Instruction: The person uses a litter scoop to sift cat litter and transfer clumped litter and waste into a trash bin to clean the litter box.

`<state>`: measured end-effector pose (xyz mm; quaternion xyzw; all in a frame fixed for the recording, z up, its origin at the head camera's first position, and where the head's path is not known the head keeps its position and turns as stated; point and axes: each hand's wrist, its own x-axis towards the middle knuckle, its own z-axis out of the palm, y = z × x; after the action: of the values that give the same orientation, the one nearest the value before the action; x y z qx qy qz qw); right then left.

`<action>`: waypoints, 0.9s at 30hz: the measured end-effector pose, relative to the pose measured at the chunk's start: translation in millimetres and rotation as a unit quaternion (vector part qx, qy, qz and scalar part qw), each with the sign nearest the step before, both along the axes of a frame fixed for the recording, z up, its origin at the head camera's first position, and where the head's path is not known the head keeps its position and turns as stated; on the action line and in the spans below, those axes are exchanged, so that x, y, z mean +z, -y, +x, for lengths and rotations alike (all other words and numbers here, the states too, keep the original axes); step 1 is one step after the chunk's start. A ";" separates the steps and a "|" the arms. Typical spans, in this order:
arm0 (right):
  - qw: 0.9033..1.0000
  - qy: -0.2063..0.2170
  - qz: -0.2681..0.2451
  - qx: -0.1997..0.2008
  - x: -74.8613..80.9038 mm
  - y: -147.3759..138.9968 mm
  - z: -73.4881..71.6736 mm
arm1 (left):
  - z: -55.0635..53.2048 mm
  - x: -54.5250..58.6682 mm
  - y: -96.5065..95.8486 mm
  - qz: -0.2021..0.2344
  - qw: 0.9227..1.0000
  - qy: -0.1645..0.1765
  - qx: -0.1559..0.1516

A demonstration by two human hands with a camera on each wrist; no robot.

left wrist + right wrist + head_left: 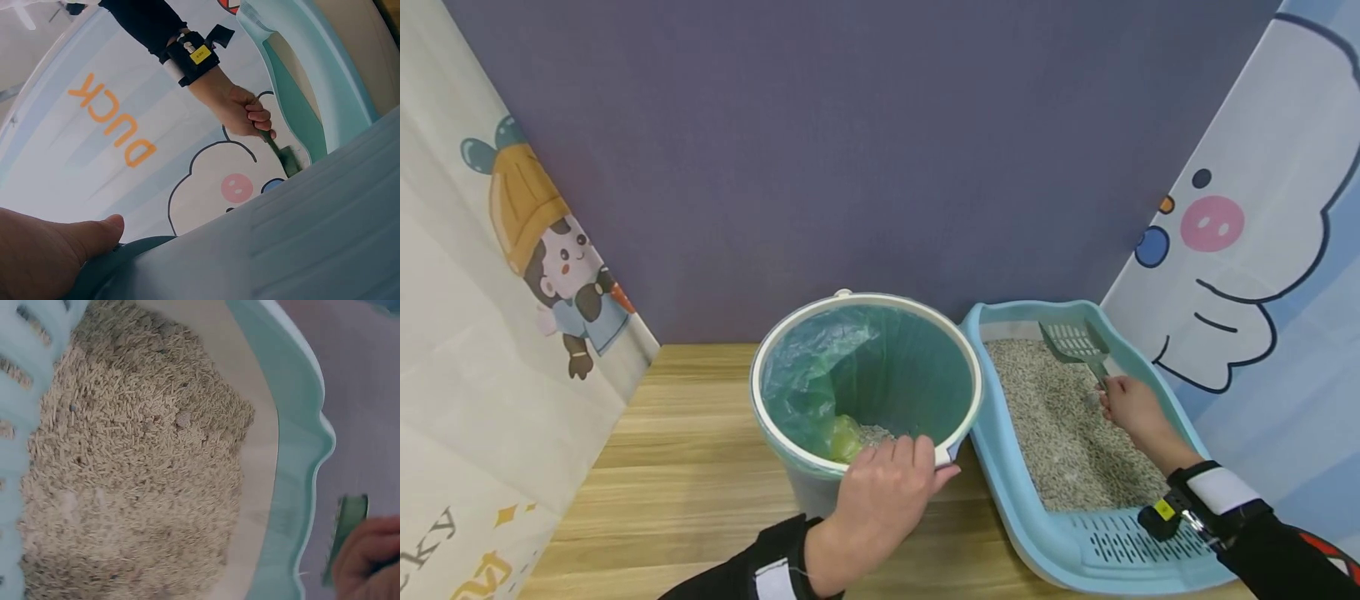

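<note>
My left hand (pixel 887 492) grips the near rim of a trash bin (pixel 775 337), fingers over the edge and thumb outside. A translucent green bag (pixel 917 358) lines the bin, and a yellow-green crumpled item (pixel 846 439) lies inside beside some grey litter. To the right, my right hand (pixel 1138 412) holds a green slotted litter scoop (pixel 1071 340) by its handle, above a blue litter box (pixel 1000 467). Pale pellet litter (pixel 144 444) covers the floor of the box. From the head view I cannot tell whether the scoop touches the litter.
Bin and litter box stand side by side on a wood-grain table (pixel 677 467). A dark purple-grey panel (pixel 850 150) rises behind them. Printed cartoon curtains hang at left (pixel 467 333) and right (pixel 1315 358). The box has a slotted front ledge (pixel 1112 537).
</note>
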<state>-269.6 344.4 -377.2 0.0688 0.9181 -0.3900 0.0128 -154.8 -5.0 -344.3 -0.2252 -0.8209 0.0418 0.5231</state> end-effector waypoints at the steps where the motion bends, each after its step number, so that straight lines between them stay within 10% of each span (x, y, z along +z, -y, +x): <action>1: 0.998 -0.033 0.058 -0.004 0.8 3.6 0.7 | -0.1 0.1 0.0 0.002 1.000 -0.002 -0.002; 7: 0.947 -0.177 0.267 -0.006 6.1 20.2 8.4 | 0.7 -0.2 0.4 -0.001 1.000 0.005 0.002; 17: 0.946 -0.186 0.265 0.002 8.7 24.0 5.6 | -0.3 0.3 0.9 0.000 1.000 0.003 -0.001; 23: 0.998 -0.025 -0.037 0.033 13.9 9.1 -3.8 | -1.0 0.5 0.4 -0.001 1.000 -0.006 -0.001; 27: 0.951 0.093 -0.293 0.043 15.4 -2.6 -6.5 | -1.5 0.0 -0.2 0.000 1.000 -0.013 -0.005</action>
<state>-276.1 347.0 -361.8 0.0580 0.7603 -0.6329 0.1342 -156.3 -4.8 -344.3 -0.2284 -0.8132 0.0419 0.5336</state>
